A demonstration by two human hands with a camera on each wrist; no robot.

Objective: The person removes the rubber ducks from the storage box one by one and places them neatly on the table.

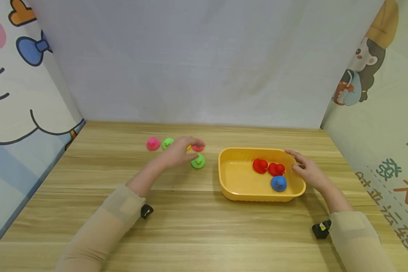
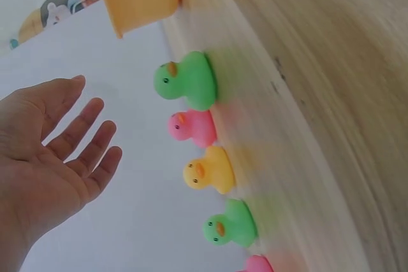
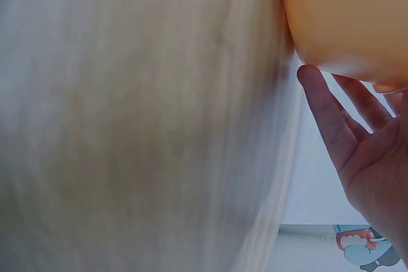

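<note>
My left hand point(image 1: 176, 153) hovers over a group of toy ducks with its fingers spread and nothing in them. Nearest to it are a green duck point(image 1: 198, 162), a pink duck point(image 1: 199, 148) and a yellow duck point(image 2: 218, 170), the last mostly hidden by the hand in the head view. Further left sit another green duck point(image 1: 167, 143) and another pink duck point(image 1: 153, 143). At the right end of a yellow plastic basin point(image 1: 238, 197), my right hand point(image 1: 309, 172) touches the rim with loosely extended fingers. Inside the basin lie two red ducks point(image 1: 260, 166) and a blue duck point(image 1: 278, 184).
Everything stands on a wood-grain table point(image 1: 190, 234). A pale cloth point(image 1: 204, 68) hangs behind its far edge, and printed panels border the left and right sides. Small black devices point(image 1: 321, 229) are strapped at both wrists.
</note>
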